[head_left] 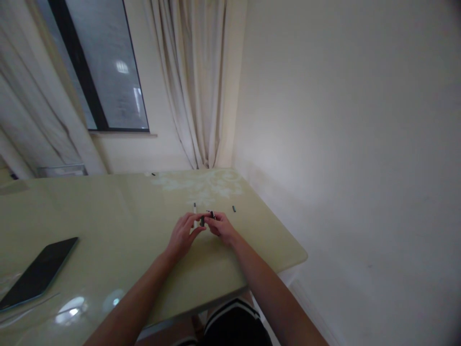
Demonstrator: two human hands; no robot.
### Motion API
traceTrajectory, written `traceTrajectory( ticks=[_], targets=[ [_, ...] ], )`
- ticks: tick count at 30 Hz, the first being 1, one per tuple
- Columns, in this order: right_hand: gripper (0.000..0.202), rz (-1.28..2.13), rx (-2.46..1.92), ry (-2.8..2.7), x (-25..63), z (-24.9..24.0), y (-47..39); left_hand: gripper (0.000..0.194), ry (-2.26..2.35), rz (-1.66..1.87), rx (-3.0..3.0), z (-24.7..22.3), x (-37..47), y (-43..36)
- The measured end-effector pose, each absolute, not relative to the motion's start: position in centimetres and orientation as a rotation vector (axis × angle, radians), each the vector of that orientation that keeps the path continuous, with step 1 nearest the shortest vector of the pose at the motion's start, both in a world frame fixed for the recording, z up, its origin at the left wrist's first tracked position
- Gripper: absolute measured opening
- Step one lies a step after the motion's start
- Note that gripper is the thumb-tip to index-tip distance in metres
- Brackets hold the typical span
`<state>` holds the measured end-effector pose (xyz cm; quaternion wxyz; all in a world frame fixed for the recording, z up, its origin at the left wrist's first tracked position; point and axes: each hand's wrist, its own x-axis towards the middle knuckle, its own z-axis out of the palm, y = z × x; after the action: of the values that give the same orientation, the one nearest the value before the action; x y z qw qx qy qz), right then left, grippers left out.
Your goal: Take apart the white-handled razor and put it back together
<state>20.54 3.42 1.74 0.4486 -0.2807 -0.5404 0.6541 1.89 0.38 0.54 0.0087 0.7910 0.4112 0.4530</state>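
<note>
Over the table, both hands meet with their fingertips nearly touching. Between the thumb and fingers of my left hand (183, 234) is a small dark piece (202, 221), upright and too small to name. My right hand (221, 227) pinches a small black piece with a shiny light part (212, 215); its exact kind cannot be made out. Just behind my left fingers, a slim white stick with a dark tip (195, 208) is partly hidden by them. To the right of my right hand, a short dark piece (234, 209) lies on the tabletop.
The pale green glossy table (118, 216) has a floral pattern at its far end and a rounded right corner. A dark flat tablet-like device (41, 271) lies at left. Near the back edge sits a tiny black item (153, 174). A wall (342, 168) runs along the right.
</note>
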Motion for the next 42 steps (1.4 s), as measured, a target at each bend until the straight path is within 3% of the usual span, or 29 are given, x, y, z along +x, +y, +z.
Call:
traceTrajectory(
  ticks=[8,12,22,35,42],
  targets=[
    [0.036,1.718,-0.588,-1.261,20.5,1.5,3.5,0.032,1.186,1.411,2.354,0.2,2.5,0.5],
    [0.037,1.648,-0.618,-1.246,20.5,0.9,4.0,0.042,1.182,1.421,2.157,0.5,3.0,0.4],
    [0.03,1.072,-0.841,-1.456,20.5,0.8,4.1,0.06,1.127,1.096,1.392,2.2,3.0,0.3],
    [0.017,0.467,-0.726,-1.864,20.4,1.4,2.3,0.06,0.95,0.989,1.037,2.1,3.0,0.0],
    [0.038,0.532,-0.743,-1.79,20.7,1.3,2.5,0.064,1.021,1.263,1.257,2.5,2.4,0.2]
  ],
)
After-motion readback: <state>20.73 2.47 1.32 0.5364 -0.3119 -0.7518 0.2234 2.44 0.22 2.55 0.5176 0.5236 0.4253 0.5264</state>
